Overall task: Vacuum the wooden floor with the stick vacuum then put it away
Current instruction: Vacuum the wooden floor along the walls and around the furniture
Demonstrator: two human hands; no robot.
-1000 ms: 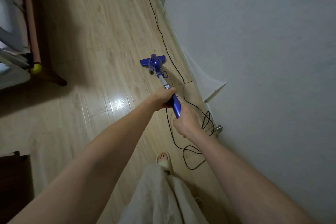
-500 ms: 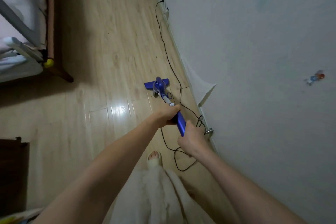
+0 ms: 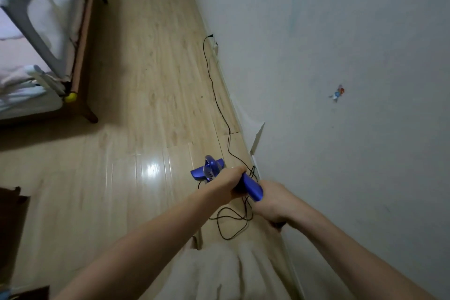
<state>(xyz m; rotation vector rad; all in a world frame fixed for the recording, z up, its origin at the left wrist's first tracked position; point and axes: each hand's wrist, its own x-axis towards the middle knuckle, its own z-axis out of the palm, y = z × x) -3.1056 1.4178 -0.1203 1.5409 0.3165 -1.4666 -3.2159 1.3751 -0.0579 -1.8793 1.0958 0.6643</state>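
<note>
Fabric (image 3: 214,273), pale and fuzzy, fills the bottom centre, nearest us. Above it we see both bare forearms reaching forward. The left hand (image 3: 227,184) is wrapped closed around the blue stick vacuum (image 3: 250,186) handle, further down the shaft. The right hand (image 3: 272,202) is clenched just behind the handle's near end; we cannot tell whether it holds the handle end, the cord or both. The vacuum's blue floor head (image 3: 207,170) sits on the wooden floor (image 3: 146,105) just beyond the left hand, close to the white wall (image 3: 341,56) on the right.

A black power cord (image 3: 219,105) loops on the floor under the hands, then runs along the wall base up to a plug (image 3: 210,36) at a low wall socket. A flap of torn white covering (image 3: 257,134) peels off the wall base beside the cord. A small coloured sticker (image 3: 337,94) is on the wall, with a faint teal scribble higher up.

Left side: a dark cabinet edge (image 3: 12,214) near us, then a wooden bed frame (image 3: 82,56) with grey rail and pale bedding, with a yellow ball-like bumper (image 3: 70,97) at its corner. Floor glare sits mid-frame.
</note>
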